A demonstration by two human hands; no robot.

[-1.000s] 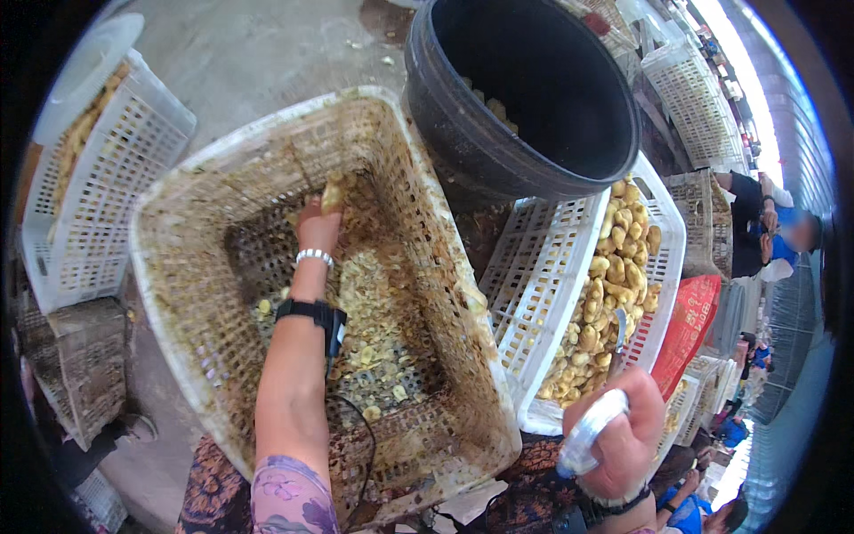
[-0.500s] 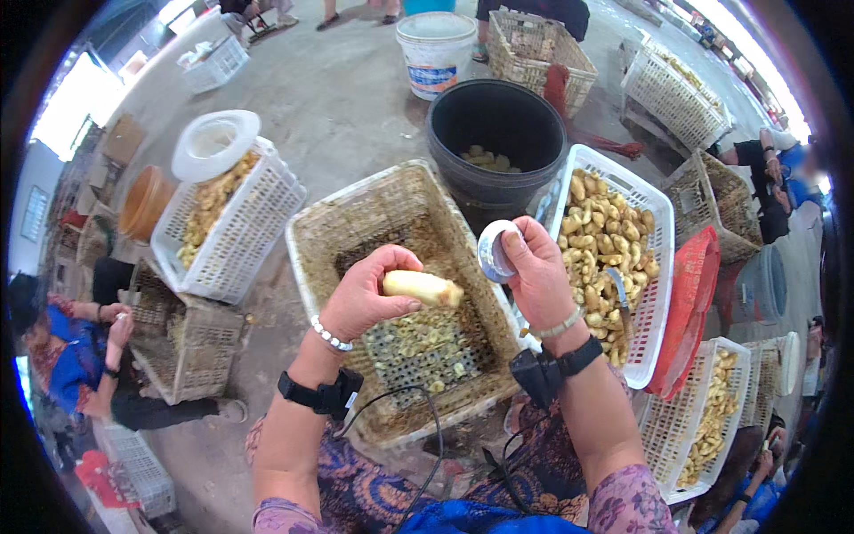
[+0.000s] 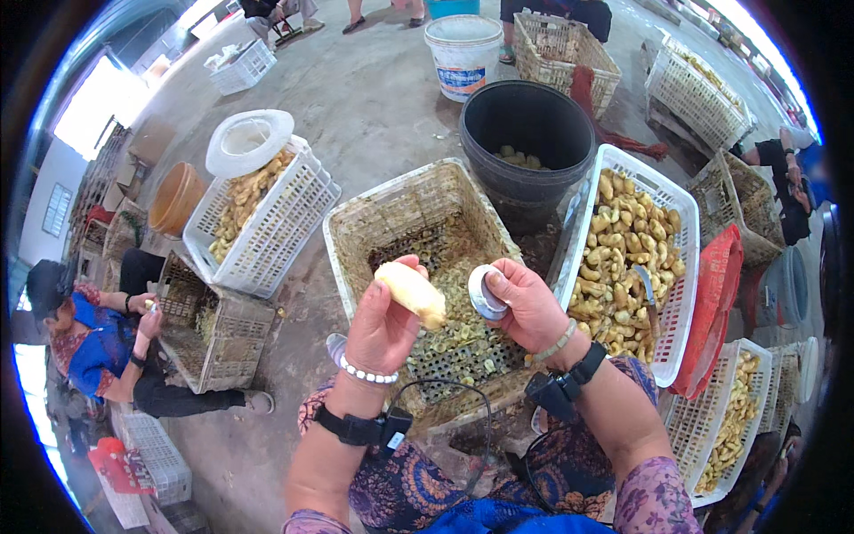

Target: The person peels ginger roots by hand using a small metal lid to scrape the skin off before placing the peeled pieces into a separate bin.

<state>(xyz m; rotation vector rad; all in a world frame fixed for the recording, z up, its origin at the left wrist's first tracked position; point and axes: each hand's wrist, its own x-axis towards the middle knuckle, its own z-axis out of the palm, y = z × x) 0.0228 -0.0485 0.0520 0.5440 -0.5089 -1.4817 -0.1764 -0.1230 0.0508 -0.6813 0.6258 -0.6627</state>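
The grey floor [image 3: 382, 111] bears the stained crate [image 3: 342, 249], its near end between the knees. Farther off stand a white bucket [image 3: 458, 55], a beige crate [image 3: 565, 78] near it, and a small white crate [image 3: 246, 73].

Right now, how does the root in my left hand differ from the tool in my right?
The root is elongated; the tool has a round face. The root is pale yellow, the tool whitish. The root looks longer than the tool is wide. Both are held in bare hands, over the basket.

The left hand [image 3: 384, 329] partly hides the stained crate [image 3: 471, 214]; both sleeves [image 3: 656, 498] are cut off.
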